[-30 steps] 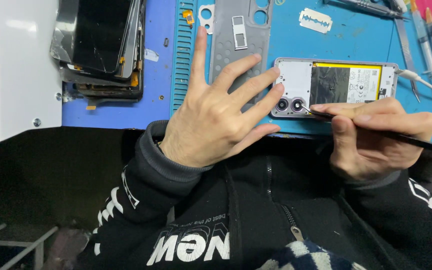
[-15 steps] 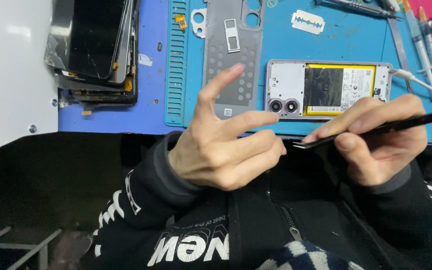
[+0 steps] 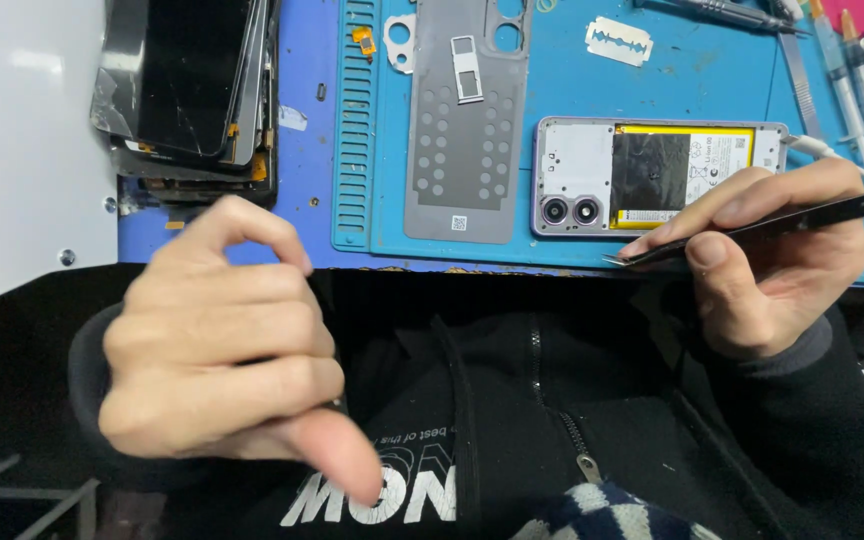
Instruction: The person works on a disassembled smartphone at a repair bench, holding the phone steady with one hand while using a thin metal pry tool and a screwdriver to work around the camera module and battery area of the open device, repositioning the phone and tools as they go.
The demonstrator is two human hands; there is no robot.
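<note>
My left hand (image 3: 222,350) hovers close to my body over my black jacket, below the table edge, fingers curled in and thumb pointing down; I see nothing in it. My right hand (image 3: 772,265) grips black tweezers (image 3: 812,215) that lie nearly level, their tips (image 3: 620,260) pointing left over the front edge of the blue mat (image 3: 572,90). Just behind the tips lies an opened phone (image 3: 577,165), back side up, showing two camera lenses and a yellow-edged battery. Neither hand touches the phone.
A grey phone back cover (image 3: 467,120) lies left of the phone. A razor blade (image 3: 619,40) sits behind it. Syringes and metal tools (image 3: 852,90) fill the far right. A stack of cracked screens (image 3: 187,90) and a white box (image 3: 12,150) stand at left.
My left hand has come off the phone, drawn back toward my body and curled. My right hand has lifted the tweezers away from the camera lenses to the mat's front edge.
</note>
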